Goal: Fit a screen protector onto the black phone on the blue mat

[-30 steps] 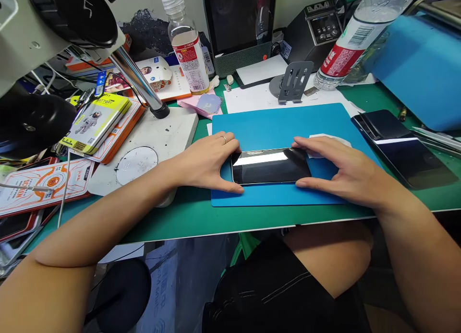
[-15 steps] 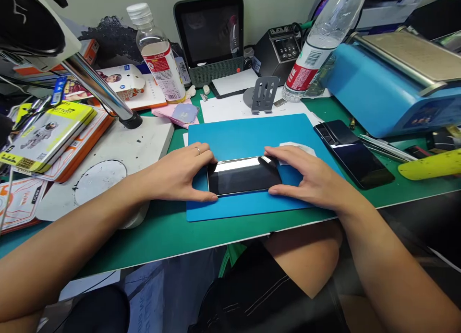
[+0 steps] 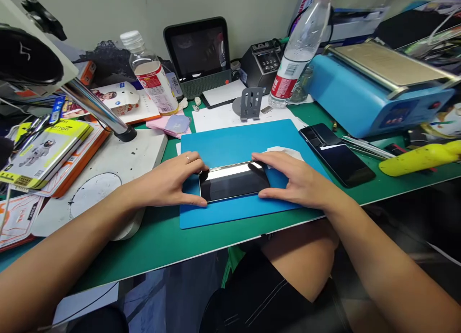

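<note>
A smartphone [image 3: 234, 183] with a dark, glossy screen lies face up on a blue mat [image 3: 234, 143]. My left hand [image 3: 176, 182] grips its left end, thumb on the near edge and fingers at the far corner. At the opposite end, my right hand [image 3: 291, 182] holds the phone the same way, thumb near and fingers far. A bright band of light reflects along the far side of the screen. Behind my right hand a crumpled white tissue [image 3: 286, 153] rests on the mat, partly covered by that hand.
Right of the mat lies another dark phone [image 3: 345, 165], near tweezers [image 3: 367, 147] and a yellow tube [image 3: 419, 160]. Behind stand a grey phone stand [image 3: 251, 104], a water bottle [image 3: 300, 50] and a blue machine [image 3: 363, 98]. A lamp base [image 3: 144, 153] and boxes [image 3: 46, 153] occupy the left.
The camera view has shifted, so the scene sits slightly lower and further left. Both hands keep their hold on the phone, which stays at the same place on the mat.
</note>
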The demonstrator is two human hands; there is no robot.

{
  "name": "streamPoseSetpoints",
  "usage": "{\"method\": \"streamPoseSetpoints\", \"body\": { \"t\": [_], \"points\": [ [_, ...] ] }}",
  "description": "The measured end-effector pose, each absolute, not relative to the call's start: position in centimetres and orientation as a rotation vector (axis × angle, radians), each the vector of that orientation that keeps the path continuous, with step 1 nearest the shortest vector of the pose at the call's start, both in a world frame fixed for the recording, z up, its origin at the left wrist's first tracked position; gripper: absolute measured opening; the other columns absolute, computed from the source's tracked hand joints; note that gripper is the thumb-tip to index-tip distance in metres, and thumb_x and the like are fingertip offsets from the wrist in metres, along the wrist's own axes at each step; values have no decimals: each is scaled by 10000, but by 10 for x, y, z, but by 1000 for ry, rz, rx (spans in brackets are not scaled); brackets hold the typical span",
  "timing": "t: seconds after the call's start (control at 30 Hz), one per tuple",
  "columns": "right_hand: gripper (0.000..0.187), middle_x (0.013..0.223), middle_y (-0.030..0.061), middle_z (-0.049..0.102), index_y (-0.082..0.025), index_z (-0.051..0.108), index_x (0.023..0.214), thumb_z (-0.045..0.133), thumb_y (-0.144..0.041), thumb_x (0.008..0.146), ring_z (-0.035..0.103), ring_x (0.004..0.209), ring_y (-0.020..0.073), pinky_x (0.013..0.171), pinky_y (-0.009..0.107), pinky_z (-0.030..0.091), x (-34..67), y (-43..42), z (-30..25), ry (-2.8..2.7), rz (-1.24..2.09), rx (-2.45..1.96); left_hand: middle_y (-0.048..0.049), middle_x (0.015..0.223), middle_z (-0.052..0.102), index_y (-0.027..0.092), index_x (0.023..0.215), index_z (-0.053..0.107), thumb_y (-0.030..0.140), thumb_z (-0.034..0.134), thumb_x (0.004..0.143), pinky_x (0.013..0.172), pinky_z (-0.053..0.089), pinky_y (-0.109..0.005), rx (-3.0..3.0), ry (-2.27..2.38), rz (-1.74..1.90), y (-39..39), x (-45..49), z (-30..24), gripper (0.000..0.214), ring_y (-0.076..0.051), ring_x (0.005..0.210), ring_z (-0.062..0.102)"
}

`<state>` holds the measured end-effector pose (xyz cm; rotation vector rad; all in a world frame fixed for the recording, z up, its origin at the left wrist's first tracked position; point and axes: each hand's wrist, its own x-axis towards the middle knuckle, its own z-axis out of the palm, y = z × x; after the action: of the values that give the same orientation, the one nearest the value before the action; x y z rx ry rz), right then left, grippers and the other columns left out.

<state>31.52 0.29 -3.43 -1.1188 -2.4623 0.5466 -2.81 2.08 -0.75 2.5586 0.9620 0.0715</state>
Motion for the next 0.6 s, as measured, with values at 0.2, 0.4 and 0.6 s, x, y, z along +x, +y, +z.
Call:
{"method": "streamPoseSetpoints", "body": {
  "t": [0.2, 0.4, 0.6],
  "points": [
    [785, 1455, 128, 627, -250, 491, 1528, 724, -576, 852, 589, 1330, 336, 1099, 534, 488, 315, 1, -32, -2443, 574, -1120, -85, 1129, 568, 203, 1230, 568, 724, 649, 856, 851, 483, -355, 2563, 957, 60, 20, -27, -6, 647, -261, 1005, 579],
    [762, 1419, 131, 652, -259, 494, 1527, 728, -545, 859, 609, 1300, 341, 1051, 551, 523, 314, 1, -31, -2425, 576, -1124, -78, 1095, 585, 204, 1173, 592, 716, 666, 843, 834, 483, -350, 2552, 971, 79, 19, -27, -5, 614, -254, 975, 582],
    [768, 1418, 132, 653, -258, 497, 1525, 721, -567, 859, 613, 1295, 346, 1045, 558, 528, 314, 1, -32, -2419, 588, -1138, -79, 1085, 584, 204, 1176, 582, 725, 653, 845, 818, 481, -349, 2571, 966, 80, 19, -26, -4, 621, -257, 968, 581]
  ]
}}
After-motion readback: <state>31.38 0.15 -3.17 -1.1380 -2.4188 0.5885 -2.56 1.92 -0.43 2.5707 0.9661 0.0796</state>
